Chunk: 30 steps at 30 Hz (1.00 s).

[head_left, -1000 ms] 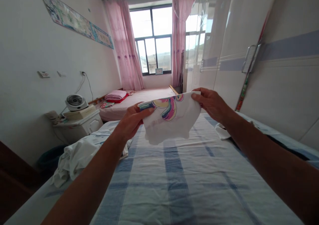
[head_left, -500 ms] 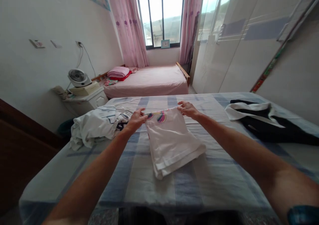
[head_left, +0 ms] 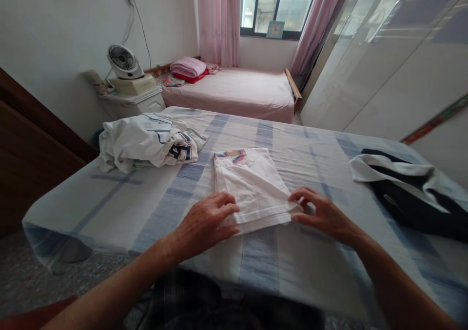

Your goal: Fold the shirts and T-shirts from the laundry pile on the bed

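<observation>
A folded white T-shirt (head_left: 256, 186) with a colourful print at its far edge lies flat on the bed's checked sheet. At its near left corner is my left hand (head_left: 210, 220), its fingers resting on the cloth and its thumb apart from them by the hem. My right hand (head_left: 321, 215) touches the near right corner, fingers curved over the edge and thumb spread below. A gap shows between thumb and fingers on both hands.
To the left lies a heap of white clothes (head_left: 142, 140) with dark stripes. A black and white garment (head_left: 405, 188) is on the right. Beyond the blue-and-white bed sheet (head_left: 157, 193) stand a pink bed (head_left: 248, 88), a fan (head_left: 124, 62) on a cabinet, and a wardrobe (head_left: 383, 71).
Both hands have let go of the shirt's far printed edge and come back to its near hem. The shirt now lies flat, and the view has tilted down.
</observation>
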Available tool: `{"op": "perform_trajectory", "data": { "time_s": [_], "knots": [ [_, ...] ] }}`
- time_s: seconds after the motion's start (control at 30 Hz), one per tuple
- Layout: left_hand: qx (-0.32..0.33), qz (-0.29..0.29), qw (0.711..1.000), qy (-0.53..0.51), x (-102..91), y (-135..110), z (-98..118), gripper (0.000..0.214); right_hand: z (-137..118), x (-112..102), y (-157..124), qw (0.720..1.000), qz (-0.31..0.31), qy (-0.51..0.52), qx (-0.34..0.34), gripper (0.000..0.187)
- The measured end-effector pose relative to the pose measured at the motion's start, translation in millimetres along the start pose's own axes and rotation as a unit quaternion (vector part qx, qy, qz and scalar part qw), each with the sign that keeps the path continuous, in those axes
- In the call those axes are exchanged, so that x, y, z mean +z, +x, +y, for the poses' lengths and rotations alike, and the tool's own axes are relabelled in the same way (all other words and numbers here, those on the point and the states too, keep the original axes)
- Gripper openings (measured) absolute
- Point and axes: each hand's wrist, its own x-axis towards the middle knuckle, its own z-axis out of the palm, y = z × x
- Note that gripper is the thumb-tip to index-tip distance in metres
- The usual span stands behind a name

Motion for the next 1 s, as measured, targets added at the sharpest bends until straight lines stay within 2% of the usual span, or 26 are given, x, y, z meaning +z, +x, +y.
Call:
{"op": "perform_trajectory", "data": {
  "time_s": [0.1,0.27,0.53,0.73,0.8,0.87,1.0],
  "knots": [
    [-0.014,0.005,1.000,0.019,4.8,-2,1,0.021,5,4,-1,1.000,0.016,-0.008,0.012,0.031],
    [-0.025,-0.026,0.999,0.040,11.3,-5,7,0.016,8,9,1,0.999,0.052,-0.001,0.012,0.013],
    [-0.073,0.029,0.995,0.056,20.4,-13,9,0.018,10,14,1,0.993,0.103,-0.053,-0.020,0.009],
    [-0.061,0.155,0.985,0.033,14.7,-16,16,0.019,-7,10,-4,0.980,0.156,-0.051,-0.111,0.009],
    [-0.056,0.182,0.981,0.027,12.5,-17,17,0.018,-11,9,-4,0.975,0.163,-0.046,-0.143,0.009],
    [-0.042,0.185,0.982,0.024,12.1,-17,17,0.018,-12,10,-5,0.973,0.156,-0.040,-0.167,0.009],
    [-0.011,0.154,0.988,0.031,16.0,-17,16,0.018,-12,12,-4,0.970,0.137,-0.046,-0.193,0.015]
  ]
}}
